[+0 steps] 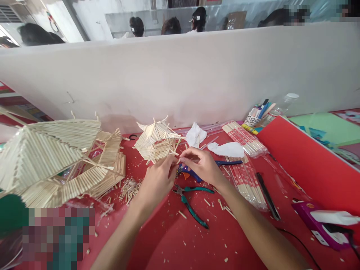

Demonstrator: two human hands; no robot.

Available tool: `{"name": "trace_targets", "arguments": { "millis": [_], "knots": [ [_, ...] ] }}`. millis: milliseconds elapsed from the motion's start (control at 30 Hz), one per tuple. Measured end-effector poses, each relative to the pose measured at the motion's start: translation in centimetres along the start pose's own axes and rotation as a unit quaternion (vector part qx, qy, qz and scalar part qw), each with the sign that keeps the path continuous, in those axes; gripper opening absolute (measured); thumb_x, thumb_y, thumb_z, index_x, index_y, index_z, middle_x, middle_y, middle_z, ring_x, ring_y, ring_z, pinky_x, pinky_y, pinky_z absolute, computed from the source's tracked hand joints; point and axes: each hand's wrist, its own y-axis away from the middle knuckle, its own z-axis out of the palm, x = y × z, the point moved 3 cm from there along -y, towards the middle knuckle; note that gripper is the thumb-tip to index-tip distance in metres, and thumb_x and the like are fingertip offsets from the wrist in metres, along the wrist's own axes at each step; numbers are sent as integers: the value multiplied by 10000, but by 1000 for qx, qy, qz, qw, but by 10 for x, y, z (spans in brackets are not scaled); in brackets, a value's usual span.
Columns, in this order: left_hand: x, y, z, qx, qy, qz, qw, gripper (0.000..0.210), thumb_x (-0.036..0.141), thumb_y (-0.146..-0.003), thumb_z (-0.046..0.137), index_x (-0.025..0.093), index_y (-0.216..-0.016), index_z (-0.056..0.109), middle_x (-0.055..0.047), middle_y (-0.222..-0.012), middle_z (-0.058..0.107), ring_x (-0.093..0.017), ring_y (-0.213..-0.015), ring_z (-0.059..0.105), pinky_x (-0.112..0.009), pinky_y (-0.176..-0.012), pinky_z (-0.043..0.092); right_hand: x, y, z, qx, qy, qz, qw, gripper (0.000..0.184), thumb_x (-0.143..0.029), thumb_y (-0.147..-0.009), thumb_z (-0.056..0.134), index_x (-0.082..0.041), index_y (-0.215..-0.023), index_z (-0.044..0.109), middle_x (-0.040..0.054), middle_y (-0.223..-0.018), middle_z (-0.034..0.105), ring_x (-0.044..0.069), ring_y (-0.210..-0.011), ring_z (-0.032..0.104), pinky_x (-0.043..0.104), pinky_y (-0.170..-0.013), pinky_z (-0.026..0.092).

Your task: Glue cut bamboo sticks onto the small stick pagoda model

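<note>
Two bare hands meet in the middle of the frame. The left hand [159, 174] has its fingers bent in. The right hand [203, 165] has its thumb and pointing finger pinched close together. The fingertips come so near each other that I cannot tell if either hand holds a tiny bit of wood.

The small stick house [156, 138] is in the middle of the frame, just above the left hand. A blue tool [194, 174] lies partly under the right hand, and green pliers [194, 204] lie open just below on the red table [165, 236]. A little pile of cut sticks [129, 190] is to the left of the left hand. The big stick house [53, 150] fills the left side. Packs of sticks [247, 180] lie to the right of the middle.
</note>
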Motion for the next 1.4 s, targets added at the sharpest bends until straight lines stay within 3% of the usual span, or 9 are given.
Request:
{"name": "trace_targets", "arguments": {
  "millis": [167, 333, 467, 600, 767, 933, 1400],
  "knots": [
    [3, 1, 0, 119, -3, 74, 990, 122, 198, -1010, 547, 213, -1051, 660, -1, -938, 768, -128, -795, 722, -217, -650, 509, 7, -5, 2, 48, -142, 42, 988, 369, -546, -821, 747, -202, -913, 652, 34, -825, 696, 177, -713, 664, 262, -556, 529],
    [-3, 4, 3, 224, -8, 236, 946, 151, 110, -982, 576, 195, -1082, 651, -15, -930, 747, -111, -824, 711, -218, -753, 563, 8, -6, 11, 88, -244, 64, 964, 368, -527, -749, 812, -205, -847, 664, -5, -699, 660, 132, -577, 592, 240, -487, 488],
    [-17, 8, 3, 254, -81, 318, 910, 237, 37, -915, 636, 173, -1109, 640, -41, -942, 722, -127, -805, 677, -249, -729, 548, 6, -5, 16, 60, -258, 64, 962, 318, -491, -776, 792, -202, -870, 697, -3, -723, 670, 106, -536, 554, 230, -470, 474],
    [-32, 6, 0, 233, -155, 370, 886, 213, 45, -905, 655, 152, -1085, 619, -23, -847, 689, -130, -709, 627, -274, -657, 500, 8, -6, 8, 66, -249, 45, 965, 266, -445, -814, 757, -202, -891, 679, 5, -752, 680, 103, -561, 561, 224, -481, 466],
    [-44, -1, -2, 232, -235, 344, 879, 157, 69, -937, 620, 172, -1055, 626, 27, -705, 598, -117, -614, 554, -277, -616, 434, 16, -9, -3, 84, -258, 43, 962, 265, -443, -816, 744, -204, -882, 651, -9, -751, 649, 92, -536, 540, 214, -448, 434],
    [-48, -2, 2, 225, -242, 322, 887, 201, 70, -958, 579, 183, -1113, 643, 15, -731, 611, -128, -646, 547, -280, -627, 418, 20, -10, 0, 58, -232, 43, 970, 244, -425, -835, 719, -200, -893, 644, -12, -752, 635, 87, -530, 530, 217, -461, 426],
    [-44, -6, 11, 221, -268, 238, 907, 202, 72, -941, 583, 209, -1038, 695, -5, -748, 614, -158, -680, 554, -296, -663, 401, 16, -10, 6, 3, -134, 25, 991, 183, -386, -893, 636, -204, -888, 630, -18, -749, 587, 114, -595, 557, 242, -550, 455]
  ]
}}
